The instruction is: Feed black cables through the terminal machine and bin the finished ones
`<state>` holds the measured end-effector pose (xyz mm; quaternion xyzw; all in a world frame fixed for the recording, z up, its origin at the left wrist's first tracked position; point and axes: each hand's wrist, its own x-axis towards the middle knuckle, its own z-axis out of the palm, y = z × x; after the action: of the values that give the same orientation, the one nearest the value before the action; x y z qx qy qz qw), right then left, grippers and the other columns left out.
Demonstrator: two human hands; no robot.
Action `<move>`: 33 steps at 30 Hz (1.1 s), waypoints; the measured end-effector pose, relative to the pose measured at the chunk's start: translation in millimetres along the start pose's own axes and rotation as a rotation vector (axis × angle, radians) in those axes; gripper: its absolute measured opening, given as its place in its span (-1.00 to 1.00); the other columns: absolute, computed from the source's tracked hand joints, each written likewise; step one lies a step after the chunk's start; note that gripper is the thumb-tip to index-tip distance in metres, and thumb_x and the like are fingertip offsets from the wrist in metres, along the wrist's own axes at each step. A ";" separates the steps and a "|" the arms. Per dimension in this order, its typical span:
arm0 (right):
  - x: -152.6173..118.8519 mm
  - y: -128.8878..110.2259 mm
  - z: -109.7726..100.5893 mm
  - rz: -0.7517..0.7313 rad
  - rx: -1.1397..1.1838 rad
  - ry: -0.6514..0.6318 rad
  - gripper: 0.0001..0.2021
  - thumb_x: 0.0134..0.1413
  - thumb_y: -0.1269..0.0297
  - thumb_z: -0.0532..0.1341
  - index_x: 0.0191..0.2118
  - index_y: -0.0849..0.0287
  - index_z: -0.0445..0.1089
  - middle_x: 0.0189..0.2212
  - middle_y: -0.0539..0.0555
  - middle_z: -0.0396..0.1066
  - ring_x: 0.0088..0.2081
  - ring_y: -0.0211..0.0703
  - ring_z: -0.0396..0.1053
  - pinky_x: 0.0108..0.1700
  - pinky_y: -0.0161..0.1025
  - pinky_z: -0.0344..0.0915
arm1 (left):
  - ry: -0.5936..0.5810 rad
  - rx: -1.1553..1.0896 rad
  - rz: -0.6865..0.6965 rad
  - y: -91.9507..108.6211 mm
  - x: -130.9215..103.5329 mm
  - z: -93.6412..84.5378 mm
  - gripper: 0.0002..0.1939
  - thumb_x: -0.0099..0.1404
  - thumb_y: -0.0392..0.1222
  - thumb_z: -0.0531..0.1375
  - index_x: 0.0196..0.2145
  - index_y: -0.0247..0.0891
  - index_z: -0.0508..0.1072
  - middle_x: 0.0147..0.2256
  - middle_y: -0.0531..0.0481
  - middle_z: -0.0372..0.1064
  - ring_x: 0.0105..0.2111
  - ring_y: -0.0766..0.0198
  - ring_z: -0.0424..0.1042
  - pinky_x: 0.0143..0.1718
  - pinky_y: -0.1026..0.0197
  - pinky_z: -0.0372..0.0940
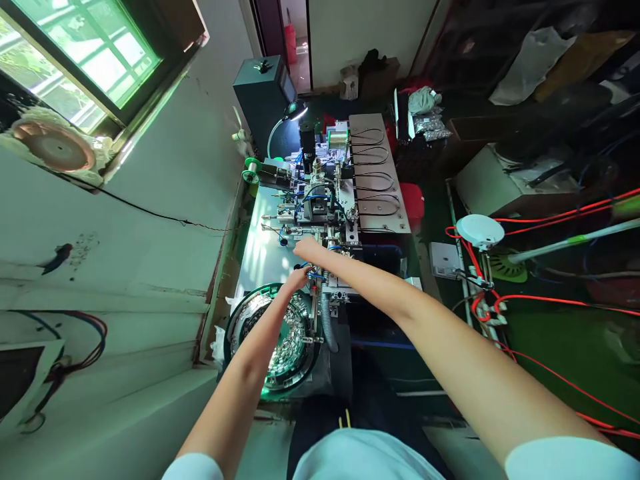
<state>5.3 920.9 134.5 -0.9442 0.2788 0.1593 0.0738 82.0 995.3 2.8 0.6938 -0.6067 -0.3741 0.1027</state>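
Note:
My right hand is closed in a fist at the near side of a metal assembly machine; what its fingers hold, if anything, is hidden. Just below it, my left hand has its fingers drawn together by the machine's front parts. Something small and dark shows beside those fingers, too small to name. Under my left forearm turns up a round vibratory feeder bowl with many small shiny metal parts in it. A grey corrugated hose runs down beside the bowl.
A lit desk lamp and a grey cabinet stand behind the machine. Wire spools sit at its far left. Black cables loop over a pale side panel. Red hoses run along the right, near a white round disc.

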 end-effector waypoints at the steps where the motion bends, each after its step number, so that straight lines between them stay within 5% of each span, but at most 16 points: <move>1: -12.1 -3.3 -11.6 0.064 0.006 0.025 -0.81 0.25 0.30 0.19 -0.11 0.31 0.40 -0.19 0.15 0.44 -0.18 -0.10 0.44 -0.14 -0.10 0.40 | -0.005 0.026 0.008 0.0 1.3 0.6 -0.68 0.35 -0.09 0.15 -0.04 -0.36 0.40 -0.09 -0.09 0.38 -0.14 0.13 0.42 -0.12 0.03 0.39; 4: -67.8 -13.7 -38.1 0.251 0.030 0.121 -0.79 0.26 0.52 0.05 -0.15 0.43 0.43 -0.20 0.39 0.41 -0.19 0.03 0.46 -0.24 -0.18 0.36 | -0.026 0.087 0.016 -0.3 5.6 2.6 -0.68 0.35 -0.10 0.15 -0.03 -0.35 0.39 -0.06 -0.10 0.37 -0.10 0.11 0.41 -0.08 0.01 0.37; 7: -138.4 -26.9 -36.2 0.402 0.063 0.178 -0.70 0.24 0.58 -0.05 -0.11 0.34 0.40 -0.16 0.36 0.38 -0.24 -0.02 0.47 -0.28 -0.24 0.31 | -0.054 0.118 0.011 -1.6 10.9 4.1 -0.68 0.35 -0.11 0.15 0.00 -0.30 0.38 -0.03 -0.13 0.36 -0.08 0.14 0.40 -0.05 -0.02 0.36; 11: -205.4 -57.2 15.7 0.530 0.352 0.159 -0.78 0.32 0.40 -0.01 -0.12 0.18 0.37 -0.27 0.15 0.48 -0.27 -0.07 0.48 -0.32 -0.28 0.25 | -0.069 0.100 0.020 -2.3 15.4 0.4 -0.69 0.34 -0.10 0.16 -0.02 -0.30 0.39 -0.04 -0.12 0.37 -0.07 0.14 0.40 -0.02 -0.06 0.32; 15: -229.6 -90.9 79.9 0.524 0.510 0.076 -0.82 0.30 0.38 0.05 -0.15 0.14 0.41 -0.31 0.07 0.53 -0.27 -0.14 0.50 -0.32 -0.34 0.24 | -0.001 -0.002 0.052 -0.4 5.8 -12.9 -0.68 0.35 -0.07 0.13 -0.03 -0.30 0.41 -0.09 -0.12 0.42 -0.11 0.17 0.41 -0.02 -0.02 0.30; 19: -224.6 -111.3 113.8 0.598 0.506 0.124 -0.74 0.29 0.49 0.00 -0.07 0.19 0.39 -0.27 0.09 0.54 -0.24 -0.20 0.50 -0.26 -0.39 0.26 | 0.153 -0.167 0.052 0.9 -28.6 -30.3 -0.58 0.41 -0.05 -0.03 0.03 -0.37 0.40 -0.27 -0.13 0.47 -0.25 0.17 0.44 -0.15 0.13 0.28; 23: -187.0 -117.6 126.4 0.646 0.462 0.189 -0.73 0.31 0.45 -0.04 -0.09 0.26 0.40 -0.28 0.17 0.53 -0.26 -0.14 0.51 -0.28 -0.36 0.27 | 0.272 -0.351 0.052 1.7 -89.9 -47.5 -0.42 0.38 0.11 -0.14 0.01 -0.37 0.41 -0.40 -0.07 0.39 -0.45 0.24 0.34 -0.39 0.23 0.21; 29: -126.0 -111.2 150.4 0.661 0.409 0.238 -0.73 0.28 0.53 -0.03 -0.05 0.34 0.37 -0.24 0.26 0.50 -0.22 -0.12 0.48 -0.26 -0.34 0.31 | 0.283 -0.643 0.009 -5.6 -193.0 -70.9 -0.38 0.20 0.31 0.07 -0.11 -0.30 0.50 -0.47 0.04 0.26 -0.53 0.34 0.16 -0.53 0.31 0.08; 33: -108.4 -107.0 168.1 0.683 0.391 0.227 -0.75 0.33 0.40 0.05 0.04 0.33 0.32 -0.19 0.18 0.47 -0.21 -0.15 0.47 -0.20 -0.23 0.39 | 0.308 -0.808 -0.158 -23.4 -233.9 -74.3 -0.32 0.00 0.36 0.23 -0.17 -0.31 0.53 -0.49 0.05 0.23 -0.55 0.38 0.11 -0.56 0.34 0.01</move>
<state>-65.5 1102.9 19.3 -0.7770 0.6077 0.0133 0.1636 151.5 1192.7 133.1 0.6898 -0.3344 -0.4804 0.4261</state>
